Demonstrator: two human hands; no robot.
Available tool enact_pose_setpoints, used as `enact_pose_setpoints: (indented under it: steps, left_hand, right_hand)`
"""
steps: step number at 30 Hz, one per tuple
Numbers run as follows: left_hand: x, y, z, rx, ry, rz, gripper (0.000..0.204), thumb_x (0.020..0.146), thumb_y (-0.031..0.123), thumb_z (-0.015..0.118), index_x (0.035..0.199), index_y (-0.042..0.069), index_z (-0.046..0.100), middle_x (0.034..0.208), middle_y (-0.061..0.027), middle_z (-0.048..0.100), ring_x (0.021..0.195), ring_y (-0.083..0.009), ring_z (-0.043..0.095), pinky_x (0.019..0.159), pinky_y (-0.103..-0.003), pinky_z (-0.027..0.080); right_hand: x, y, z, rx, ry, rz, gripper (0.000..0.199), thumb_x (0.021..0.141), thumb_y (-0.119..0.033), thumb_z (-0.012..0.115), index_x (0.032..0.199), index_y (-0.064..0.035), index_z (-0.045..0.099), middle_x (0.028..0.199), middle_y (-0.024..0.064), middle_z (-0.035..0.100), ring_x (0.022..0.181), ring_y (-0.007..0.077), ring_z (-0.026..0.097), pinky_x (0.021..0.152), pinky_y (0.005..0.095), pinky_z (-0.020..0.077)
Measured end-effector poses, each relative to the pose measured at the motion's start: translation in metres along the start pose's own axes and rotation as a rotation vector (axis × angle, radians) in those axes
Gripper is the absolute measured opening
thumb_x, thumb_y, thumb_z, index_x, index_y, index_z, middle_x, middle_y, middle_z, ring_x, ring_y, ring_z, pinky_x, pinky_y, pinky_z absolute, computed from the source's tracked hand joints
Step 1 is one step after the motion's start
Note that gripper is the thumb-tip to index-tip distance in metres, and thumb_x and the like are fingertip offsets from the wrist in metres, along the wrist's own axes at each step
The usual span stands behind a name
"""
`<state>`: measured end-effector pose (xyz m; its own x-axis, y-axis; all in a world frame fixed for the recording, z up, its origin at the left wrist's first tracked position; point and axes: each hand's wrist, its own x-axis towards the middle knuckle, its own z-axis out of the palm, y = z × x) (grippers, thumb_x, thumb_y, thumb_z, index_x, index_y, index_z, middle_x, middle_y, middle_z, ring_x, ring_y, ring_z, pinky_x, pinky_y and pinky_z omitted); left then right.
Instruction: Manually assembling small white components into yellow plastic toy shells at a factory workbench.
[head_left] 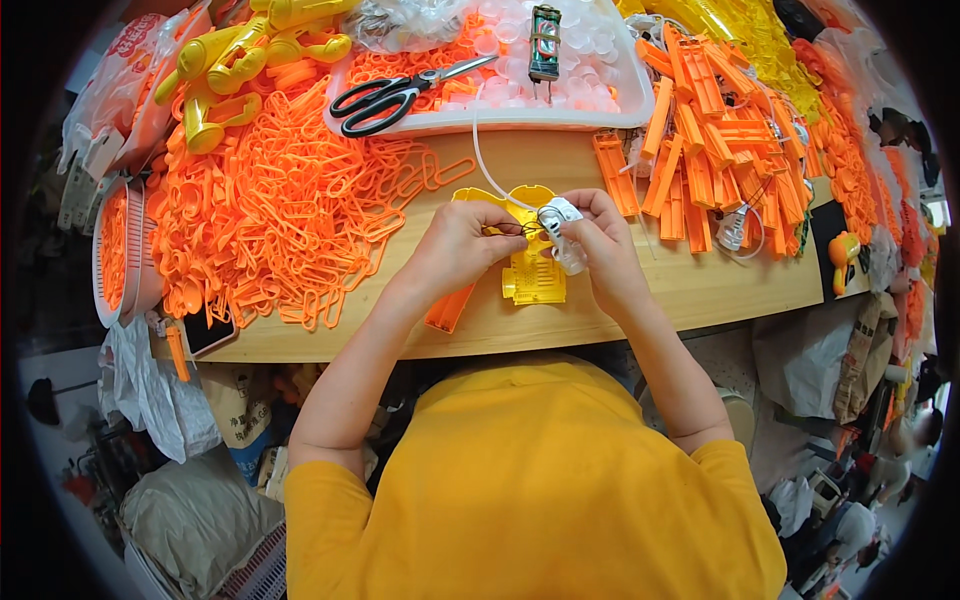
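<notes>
Over the wooden table, my right hand point(608, 250) grips a small white plastic unit point(562, 212) with a clear lower part. A thin whitish tube point(482, 150) curves toward it from the tray. My left hand point(462, 245) is closed in a pinch at thin dark wires point(533, 229) beside the unit; its fingertips partly hide them. Below both hands lies a yellow plastic housing point(535, 284), open side up, its upper part partly covered by my fingers. An orange battery case point(450, 308) lies under my left wrist.
Orange clips and spoon-shaped parts point(270, 200) are heaped at left, orange battery cases point(690, 150) at right. Behind, a white tray point(440, 124) holds small clear caps, black-handled scissors point(385, 100) and a battery holder point(545, 45). Yellow gun-shaped bodies point(235, 60) lie far left.
</notes>
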<state>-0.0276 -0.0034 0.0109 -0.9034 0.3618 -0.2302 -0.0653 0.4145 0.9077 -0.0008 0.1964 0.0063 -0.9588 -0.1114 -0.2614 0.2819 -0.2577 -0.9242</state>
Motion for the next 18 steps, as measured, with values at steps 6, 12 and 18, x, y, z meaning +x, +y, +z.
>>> enact_pose_setpoints:
  steps: [6,12,18]
  left_hand:
    - [-0.007,-0.002,0.004,0.130,0.064,0.161,0.017,0.083,0.009,0.073,0.096,-0.002,0.072,0.087,-0.0129,0.071,0.076,-0.0196,0.069,0.068,-0.031,0.054]
    - [-0.025,-0.003,0.018,0.443,0.247,0.487,0.012,0.082,0.008,0.074,0.092,0.003,0.069,0.090,-0.0089,0.069,0.074,-0.0254,0.068,0.064,-0.033,0.054]
    - [-0.026,-0.018,0.019,0.469,0.319,0.604,0.015,0.082,0.009,0.074,0.095,0.006,0.068,0.092,-0.0061,0.070,0.077,-0.0258,0.069,0.064,-0.035,0.055]
  right_hand:
    - [0.000,-0.002,0.002,-0.001,-0.001,-0.002,0.028,0.089,-0.002,0.052,0.117,0.0017,0.050,0.107,0.0126,0.062,0.092,0.0169,0.066,0.078,0.0331,0.0607]
    - [-0.001,-0.002,0.002,-0.001,-0.019,-0.008,0.030,0.089,-0.002,0.055,0.118,0.0021,0.050,0.106,0.0115,0.063,0.093,0.0156,0.066,0.079,0.0312,0.0596]
    - [-0.004,-0.004,0.007,-0.049,-0.057,-0.043,0.033,0.089,-0.003,0.062,0.120,0.0009,0.054,0.107,0.0085,0.065,0.094,0.0120,0.064,0.084,0.0262,0.0528]
